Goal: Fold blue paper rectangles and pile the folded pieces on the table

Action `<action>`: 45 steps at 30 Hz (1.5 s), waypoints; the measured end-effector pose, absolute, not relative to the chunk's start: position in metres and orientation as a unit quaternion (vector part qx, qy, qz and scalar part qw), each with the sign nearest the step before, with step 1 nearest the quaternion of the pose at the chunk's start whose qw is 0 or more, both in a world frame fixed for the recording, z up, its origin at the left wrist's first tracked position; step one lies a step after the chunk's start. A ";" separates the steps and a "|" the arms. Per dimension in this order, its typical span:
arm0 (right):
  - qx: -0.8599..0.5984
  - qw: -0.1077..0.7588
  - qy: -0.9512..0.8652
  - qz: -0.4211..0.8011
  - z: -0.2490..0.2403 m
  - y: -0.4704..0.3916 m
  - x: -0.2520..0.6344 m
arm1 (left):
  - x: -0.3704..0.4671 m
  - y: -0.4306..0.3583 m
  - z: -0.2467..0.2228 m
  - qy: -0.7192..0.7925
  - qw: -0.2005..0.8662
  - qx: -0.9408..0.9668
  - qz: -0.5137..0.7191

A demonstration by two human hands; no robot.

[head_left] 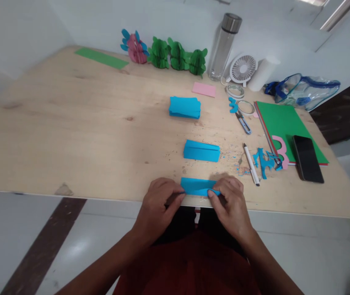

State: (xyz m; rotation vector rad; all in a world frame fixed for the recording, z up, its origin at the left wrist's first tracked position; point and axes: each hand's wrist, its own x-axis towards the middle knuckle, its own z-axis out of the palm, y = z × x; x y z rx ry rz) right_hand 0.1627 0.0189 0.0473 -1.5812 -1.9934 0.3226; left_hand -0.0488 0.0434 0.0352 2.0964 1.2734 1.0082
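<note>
A strip of blue paper lies at the table's front edge, its near edge lifted in a fold on the right. My left hand pinches the strip's left end between thumb and fingers. At the other end, my right hand grips the paper the same way, thumb on the folded edge. Just beyond them rests a small stack of folded blue paper. Farther back sits a thicker stack of blue paper pieces.
Right of my hands lie a white pen, blue paper scraps, thread snips, tape rolls and a phone on green sheets. Along the wall stand green paper figures, a glass bottle and a fan.
</note>
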 end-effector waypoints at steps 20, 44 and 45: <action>-0.617 0.265 -0.740 0.024 0.040 0.030 0.154 | -0.038 0.015 0.015 0.433 0.001 0.816 0.383; -0.589 0.237 -0.770 0.057 0.044 0.043 0.165 | -0.028 0.013 0.000 0.443 -0.006 0.859 0.257; -0.590 0.231 -0.772 0.054 0.045 0.043 0.164 | -0.028 0.013 0.001 0.445 -0.006 0.859 0.253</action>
